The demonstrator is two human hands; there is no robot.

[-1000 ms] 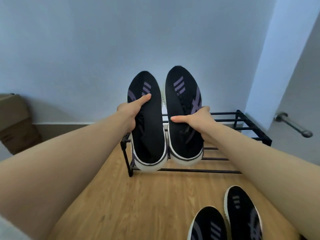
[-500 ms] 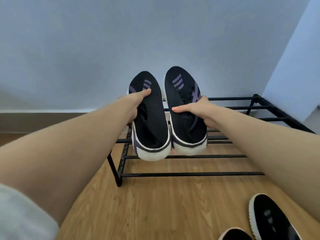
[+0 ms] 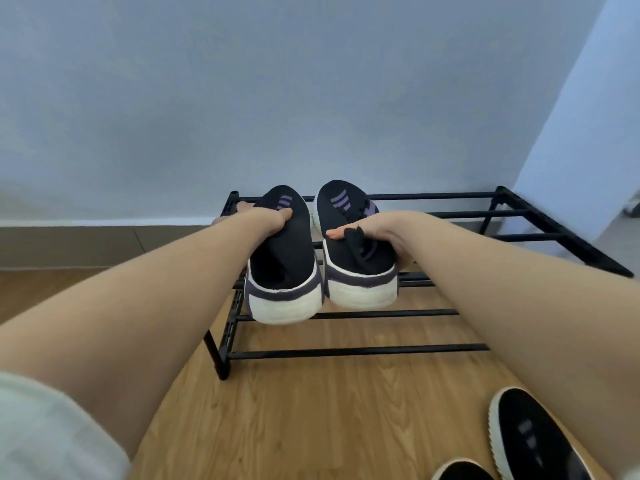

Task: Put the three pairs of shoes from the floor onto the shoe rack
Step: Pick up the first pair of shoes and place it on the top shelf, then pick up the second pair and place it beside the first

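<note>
First pair lowered to the top of the black shoe rack

A second ago the two black sneakers were held high; now left sneaker and right sneaker are coming down onto the rack's left end, left hand and right hand each clasping one. Another pair waits on the floor.

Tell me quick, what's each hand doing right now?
Left hand: closed on the left shoe, over the shoe rack.
Right hand: closed on the right shoe, over the same rack.
</note>
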